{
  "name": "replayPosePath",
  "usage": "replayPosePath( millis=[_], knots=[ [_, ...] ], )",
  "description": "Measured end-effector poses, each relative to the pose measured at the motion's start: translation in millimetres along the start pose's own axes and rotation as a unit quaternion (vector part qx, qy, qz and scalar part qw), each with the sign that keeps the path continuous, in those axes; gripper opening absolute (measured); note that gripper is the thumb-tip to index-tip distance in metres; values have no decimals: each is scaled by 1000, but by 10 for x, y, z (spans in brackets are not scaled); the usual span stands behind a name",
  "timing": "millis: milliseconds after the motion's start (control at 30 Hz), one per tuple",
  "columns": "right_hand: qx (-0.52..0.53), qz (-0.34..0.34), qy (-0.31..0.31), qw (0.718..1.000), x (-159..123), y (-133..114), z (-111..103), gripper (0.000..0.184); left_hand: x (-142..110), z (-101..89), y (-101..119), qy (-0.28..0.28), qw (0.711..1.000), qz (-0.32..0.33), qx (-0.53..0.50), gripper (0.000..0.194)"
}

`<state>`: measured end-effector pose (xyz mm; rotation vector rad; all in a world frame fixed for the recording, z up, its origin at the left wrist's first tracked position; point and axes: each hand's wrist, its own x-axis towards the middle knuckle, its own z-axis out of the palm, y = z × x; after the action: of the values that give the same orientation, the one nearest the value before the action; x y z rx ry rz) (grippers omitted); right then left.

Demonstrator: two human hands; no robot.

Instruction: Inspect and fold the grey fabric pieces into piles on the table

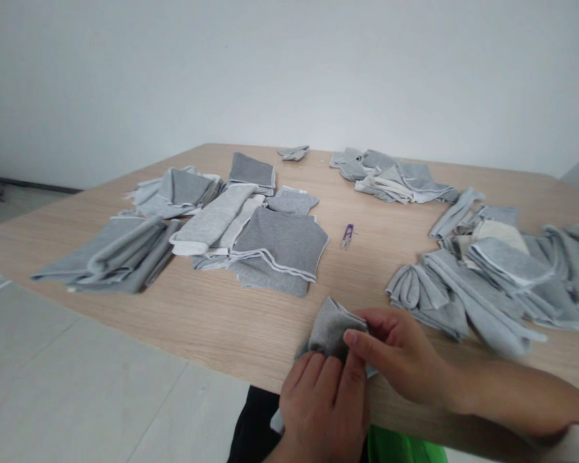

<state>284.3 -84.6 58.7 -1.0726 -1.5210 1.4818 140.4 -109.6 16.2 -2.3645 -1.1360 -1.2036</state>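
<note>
At the table's near edge, both hands are on one small folded piece of grey fabric point(331, 325). My left hand point(324, 392) lies over its lower part, fingers curled onto the cloth. From the right, my right hand point(390, 347) pinches the upper right edge between thumb and fingers. Part of the cloth is hidden under the left hand, and a pale bit of it shows by the wrist. Farther up the table lies a pair of purple thread snips point(348, 236). A stack of grey fabric pieces with white edging point(280, 241) is beyond the hands to the left.
The wooden table point(212, 321) also bears rolled grey cloth point(125, 254) at left, a loose heap point(487, 270) at right, and another pile point(390, 173) at the back. A small grey scrap point(294, 153) is near the wall. Something green point(405, 445) shows below the table edge.
</note>
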Motion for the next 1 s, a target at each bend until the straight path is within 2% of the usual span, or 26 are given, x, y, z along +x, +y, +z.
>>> replayPosePath(
  millis=[67, 133, 200, 267, 333, 400, 500, 600, 733, 867, 1000],
  knots=[
    [-55, -12, 13, 998, 10, -31, -26, 33, 10, -28, -10, -35, 997, -2, -67, 21],
    [-105, -38, -5, 994, 21, -68, -69, 32, 5, -81, -43, -59, 984, 0, -168, 24],
    [-138, -63, -54, 987, 27, -106, -123, 30, -10, -143, -105, -31, 967, -13, -254, 27],
    [-156, -77, -94, 980, 27, -135, -177, 27, -21, -189, -191, 16, 957, -41, -288, 35],
    [-160, -82, -120, 976, 23, -154, -221, 23, -16, -203, -283, 24, 957, -64, -283, 45],
    [-167, -88, -137, 972, 18, -169, -250, 21, 8, -194, -361, -15, 957, -75, -279, 52],
    [-197, -120, -167, 959, 12, -202, -273, 20, 60, -178, -426, -88, 944, -65, -311, 49],
    [-216, -136, -179, 950, 8, -233, -295, 22, 97, -180, -431, -103, 935, -47, -336, 43],
    [-223, -145, -160, 951, 7, -246, -340, 23, 117, -183, -416, -98, 930, -55, -349, 32],
    [-243, -169, -132, 946, -3, -270, -396, 21, 137, -208, -457, -108, 939, -68, -321, 14],
    [-263, -185, -98, 942, -19, -312, -446, 25, 136, -260, -534, -126, 943, -83, -296, 13]
  ],
)
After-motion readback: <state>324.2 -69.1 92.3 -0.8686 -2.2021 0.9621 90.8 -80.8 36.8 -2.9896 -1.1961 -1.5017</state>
